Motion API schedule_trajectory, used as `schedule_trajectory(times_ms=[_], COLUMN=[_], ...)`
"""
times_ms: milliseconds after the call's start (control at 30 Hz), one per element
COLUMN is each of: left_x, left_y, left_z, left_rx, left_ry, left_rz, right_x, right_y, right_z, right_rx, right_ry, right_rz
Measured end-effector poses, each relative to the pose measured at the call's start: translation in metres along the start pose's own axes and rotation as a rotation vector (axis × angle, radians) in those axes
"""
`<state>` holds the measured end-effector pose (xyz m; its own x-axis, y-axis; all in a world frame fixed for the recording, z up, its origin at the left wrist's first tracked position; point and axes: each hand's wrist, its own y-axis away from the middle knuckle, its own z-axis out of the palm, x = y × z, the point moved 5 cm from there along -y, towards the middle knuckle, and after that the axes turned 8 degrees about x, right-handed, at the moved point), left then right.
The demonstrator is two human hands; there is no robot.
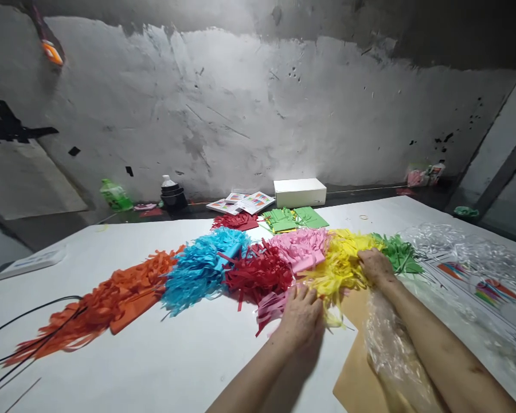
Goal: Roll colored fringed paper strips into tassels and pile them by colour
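Observation:
Bundles of fringed tissue paper lie across the white table: orange (141,287), blue (202,267), dark red (260,272), pink (298,246), yellow (344,252) and green (399,253). My left hand (301,312) rests, palm down, at the front edge of a purplish-pink bundle (270,307); its fingertips touch the paper, with what is under them hidden. My right hand (375,265) has its fingers bent over the right side of the yellow fringe. Brown paper (355,367) and crumpled clear plastic (391,344) lie below my right forearm.
Behind are a white box (300,193), printed cards (254,202), more red (236,221) and green paper (310,217). Clear shredded film (468,246) covers a printed sheet at right. Black cords (30,310) cross the left side. A green bottle (116,196) stands by the wall.

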<state>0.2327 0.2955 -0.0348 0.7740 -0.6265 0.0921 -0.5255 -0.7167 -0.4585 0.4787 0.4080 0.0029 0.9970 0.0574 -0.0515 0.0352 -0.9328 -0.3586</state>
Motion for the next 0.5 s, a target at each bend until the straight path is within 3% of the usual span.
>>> schedule_trajectory(times_ms=[200,333,500], left_x=[-0.035,-0.039,-0.037], left_y=[0.017,0.019,0.010], left_z=[-0.012,-0.014,-0.011], left_rx=[-0.046,-0.057,-0.069], left_ry=[0.015,0.059,0.093], left_rz=[-0.161,-0.189,-0.233], right_x=[0.036,0.052,0.058], right_y=[-0.039,-0.058,-0.070], right_z=[-0.038,-0.070,-0.101], right_rx=[0.194,0.314,0.432], right_ry=[0.052,0.046,0.051], right_rz=[0.222,0.357,0.374])
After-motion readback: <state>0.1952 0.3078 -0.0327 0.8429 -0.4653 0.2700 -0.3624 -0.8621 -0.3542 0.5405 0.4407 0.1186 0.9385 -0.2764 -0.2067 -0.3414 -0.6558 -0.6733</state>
